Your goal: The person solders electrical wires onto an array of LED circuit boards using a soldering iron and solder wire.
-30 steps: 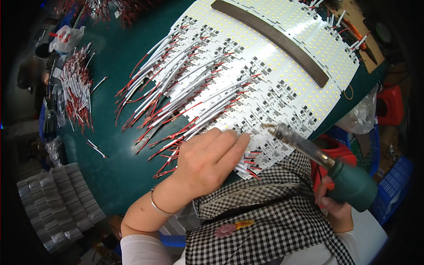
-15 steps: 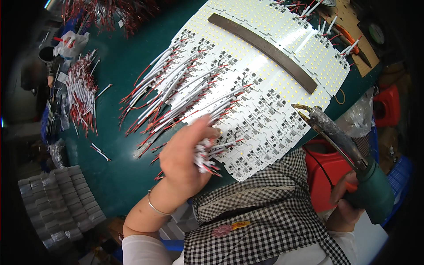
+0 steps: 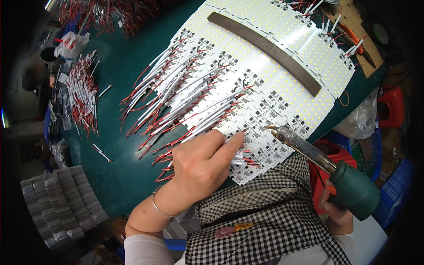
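Note:
My left hand (image 3: 201, 163) is closed around a small bunch of white-sleeved wires (image 3: 240, 160) with red ends, low over the near edge of a sheet of white LED boards (image 3: 304, 117). Its thumb and forefinger press together near a wire end at a board; the fingertips' exact contact is hard to make out. My right hand (image 3: 338, 216) grips the green handle of a soldering gun (image 3: 355, 190), whose bent tip hovers at or just over the boards, right of my left fingers. Rows of attached red and white wires (image 3: 176, 101) trail leftward off the boards.
A curved brown bar (image 3: 270, 51) lies across the boards. Loose wires (image 3: 83, 95) are piled on the green table (image 3: 119, 137) at left. Orange-handled pliers (image 3: 353, 37) lie at far right. Stacked grey blocks (image 3: 64, 203) stand lower left; a red stool (image 3: 329, 152) is at right.
My left hand has moved right and turned, bringing its fingertips onto the boards. The soldering gun has moved left, its tip now closer to those fingers.

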Motion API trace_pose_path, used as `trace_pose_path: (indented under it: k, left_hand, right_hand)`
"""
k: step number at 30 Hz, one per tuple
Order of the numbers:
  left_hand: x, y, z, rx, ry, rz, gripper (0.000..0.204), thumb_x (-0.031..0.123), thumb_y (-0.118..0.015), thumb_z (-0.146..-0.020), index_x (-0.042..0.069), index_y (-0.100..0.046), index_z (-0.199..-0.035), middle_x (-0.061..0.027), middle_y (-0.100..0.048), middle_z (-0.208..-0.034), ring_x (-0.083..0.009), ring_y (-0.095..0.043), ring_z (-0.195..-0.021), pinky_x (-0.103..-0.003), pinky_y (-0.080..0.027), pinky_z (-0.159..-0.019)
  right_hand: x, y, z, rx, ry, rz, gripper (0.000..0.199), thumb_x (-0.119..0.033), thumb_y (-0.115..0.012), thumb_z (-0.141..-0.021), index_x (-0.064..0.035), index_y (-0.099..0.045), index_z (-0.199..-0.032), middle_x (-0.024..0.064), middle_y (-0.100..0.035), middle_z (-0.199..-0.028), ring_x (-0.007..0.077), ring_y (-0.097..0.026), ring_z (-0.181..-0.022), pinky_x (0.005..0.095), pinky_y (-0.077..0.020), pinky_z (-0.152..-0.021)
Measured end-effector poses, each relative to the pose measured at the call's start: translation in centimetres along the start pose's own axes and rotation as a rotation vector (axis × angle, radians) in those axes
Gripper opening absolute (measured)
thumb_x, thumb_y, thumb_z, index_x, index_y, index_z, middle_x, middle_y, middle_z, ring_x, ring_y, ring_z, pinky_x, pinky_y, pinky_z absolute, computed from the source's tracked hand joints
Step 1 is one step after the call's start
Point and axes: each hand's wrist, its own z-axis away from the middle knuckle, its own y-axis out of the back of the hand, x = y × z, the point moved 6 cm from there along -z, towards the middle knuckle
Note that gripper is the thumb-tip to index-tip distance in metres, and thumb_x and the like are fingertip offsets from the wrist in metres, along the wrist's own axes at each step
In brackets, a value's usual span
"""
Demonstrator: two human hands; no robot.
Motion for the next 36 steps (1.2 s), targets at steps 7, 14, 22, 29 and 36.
trace_pose_path:
  k: [7, 14, 22, 29, 36]
  left_hand:
    - [0.2, -0.2, -0.6, -0.043, 0.009, 0.017, 0.055, -0.009, -0.061, -0.055, 0.008, -0.075, -0.106, -0.0047, -0.055, -0.067, -0.0196, -0.053, -0.052, -0.032, -0.040, -0.044]
    - [0.2, -0.4, -0.6, -0.081, 0.046, -0.002, 0.056, -0.008, -0.063, -0.055, 0.008, -0.073, -0.107, -0.0035, -0.050, -0.069, -0.0190, -0.053, -0.054, -0.032, -0.039, -0.043]
    - [0.2, -0.6, -0.1, -0.053, 0.050, 0.001, 0.058, -0.006, -0.064, -0.052, 0.008, -0.073, -0.108, -0.0033, -0.049, -0.070, -0.0184, -0.052, -0.054, -0.033, -0.039, -0.043]
    - [0.4, -0.5, -0.2, -0.056, 0.035, -0.001, 0.058, -0.005, -0.064, -0.052, 0.006, -0.073, -0.108, -0.0034, -0.049, -0.070, -0.0180, -0.051, -0.054, -0.032, -0.038, -0.043]
    - [0.4, -0.6, -0.2, -0.044, -0.002, 0.011, 0.039, 0.000, -0.067, -0.068, 0.004, -0.070, -0.107, -0.0048, -0.049, -0.074, -0.0152, -0.049, -0.049, -0.031, -0.038, -0.040]
  right_hand:
    - [-1.8, -1.0, -1.0, -0.049, -0.050, -0.331, 0.063, -0.035, -0.081, -0.081, -0.0071, -0.057, -0.131, 0.0029, -0.062, -0.126, 0.0197, -0.062, -0.112, 0.0351, -0.0511, -0.094]
    - [-3.0, -1.6, -1.9, 0.086, -0.017, -0.320, 0.047, -0.019, -0.083, -0.076, -0.0022, -0.065, -0.115, 0.0075, -0.065, -0.109, 0.0212, -0.064, -0.099, 0.0343, -0.0523, -0.086]
    - [-5.5, -2.6, -4.8, -0.163, 0.011, -0.395, 0.032, -0.014, -0.058, -0.093, 0.0075, -0.063, -0.117, 0.0203, -0.069, -0.105, 0.0303, -0.071, -0.093, 0.0379, -0.0607, -0.080]
    - [-0.1, -2.2, -3.9, -0.200, -0.268, -0.308, 0.049, -0.026, -0.038, -0.098, 0.0105, -0.059, -0.122, 0.0246, -0.069, -0.104, 0.0334, -0.071, -0.086, 0.0391, -0.0605, -0.075]
    - [2.1, -3.2, -2.9, 0.218, -0.757, -0.983, 0.049, -0.010, -0.073, -0.075, 0.0083, -0.055, -0.118, 0.0100, -0.064, -0.073, 0.0187, -0.061, -0.061, 0.0289, -0.0489, -0.052]
